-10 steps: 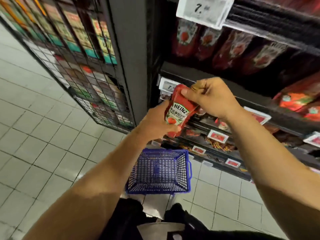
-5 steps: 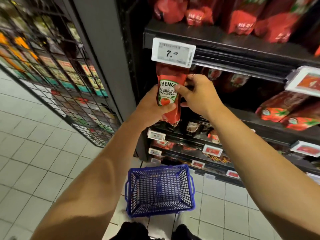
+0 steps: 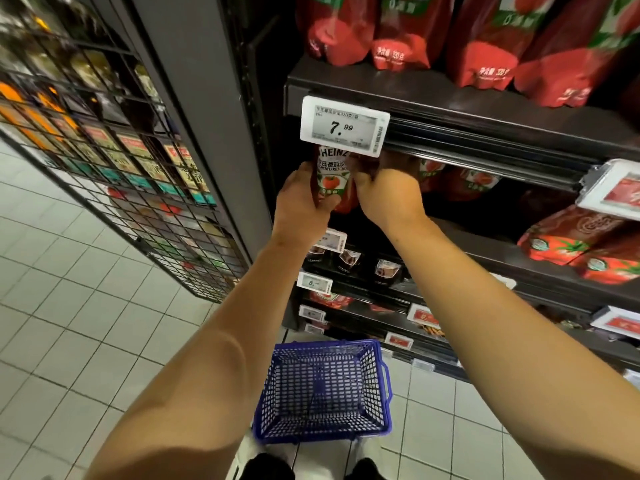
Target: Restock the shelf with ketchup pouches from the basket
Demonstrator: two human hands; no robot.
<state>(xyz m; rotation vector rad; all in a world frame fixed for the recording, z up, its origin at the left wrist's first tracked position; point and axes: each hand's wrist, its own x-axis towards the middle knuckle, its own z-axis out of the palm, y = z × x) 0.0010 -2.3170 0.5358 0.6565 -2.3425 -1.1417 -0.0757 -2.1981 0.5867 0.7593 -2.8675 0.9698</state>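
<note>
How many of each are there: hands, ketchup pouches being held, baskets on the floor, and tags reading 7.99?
Hands: 2, the left hand and the right hand, both holding the pouch
Pouch held: 1
Basket on the floor: 1
7.99 tag: 1
Total: 5

Ketchup pouch [image 3: 334, 181] red, white-green label, tomato picture. Basket [image 3: 323, 393] blue lattice. Price tag [image 3: 345, 126] white, black digits. Floor [image 3: 86, 323] pale square tiles. Shelf [image 3: 485, 109] black.
</note>
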